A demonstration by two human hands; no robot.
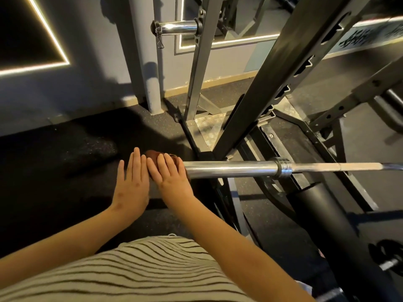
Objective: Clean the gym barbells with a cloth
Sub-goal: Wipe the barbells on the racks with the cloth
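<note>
Right hand (172,177) lies flat, fingers straight, pressing the brown cloth (152,154) onto the barbell (229,168) end (chrome sleeve); left hand (130,184) flat just beside it, holding nothing.

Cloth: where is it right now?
Head view, centre-left: the brown cloth sits on the free end of the barbell, under the flat fingers of the right hand, with the left hand flat alongside, further left.

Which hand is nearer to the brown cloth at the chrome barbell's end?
Right. The right hand lies flat on the brown cloth; the left hand is just left of it.
</note>
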